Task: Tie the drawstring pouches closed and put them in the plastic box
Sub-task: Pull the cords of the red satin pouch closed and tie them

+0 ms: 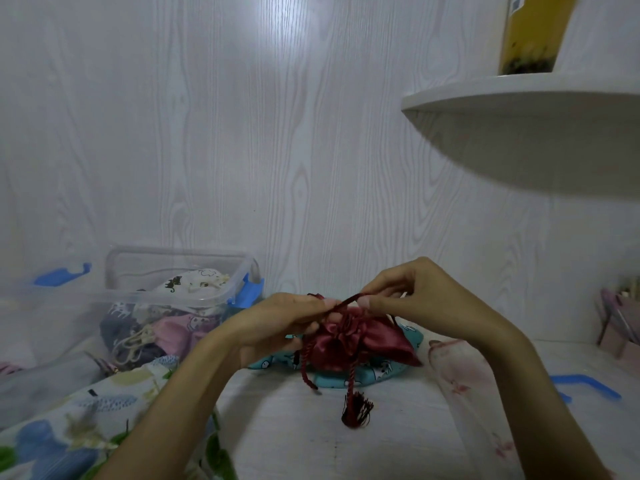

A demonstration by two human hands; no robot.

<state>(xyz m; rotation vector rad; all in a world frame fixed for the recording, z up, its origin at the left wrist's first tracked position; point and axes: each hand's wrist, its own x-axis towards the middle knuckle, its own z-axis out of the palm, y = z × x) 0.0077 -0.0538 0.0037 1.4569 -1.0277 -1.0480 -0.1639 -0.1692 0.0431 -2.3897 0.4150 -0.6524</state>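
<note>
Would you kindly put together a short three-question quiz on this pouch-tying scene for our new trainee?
1. True or false: the dark red satin pouch already lies inside the plastic box.
2. What do both hands, left and right, pinch? A) the red cord B) the tassel C) the box lid
3. What lies directly under the red pouch?

Key:
1. False; it sits on the table, right of the box.
2. A
3. A teal printed pouch.
</note>
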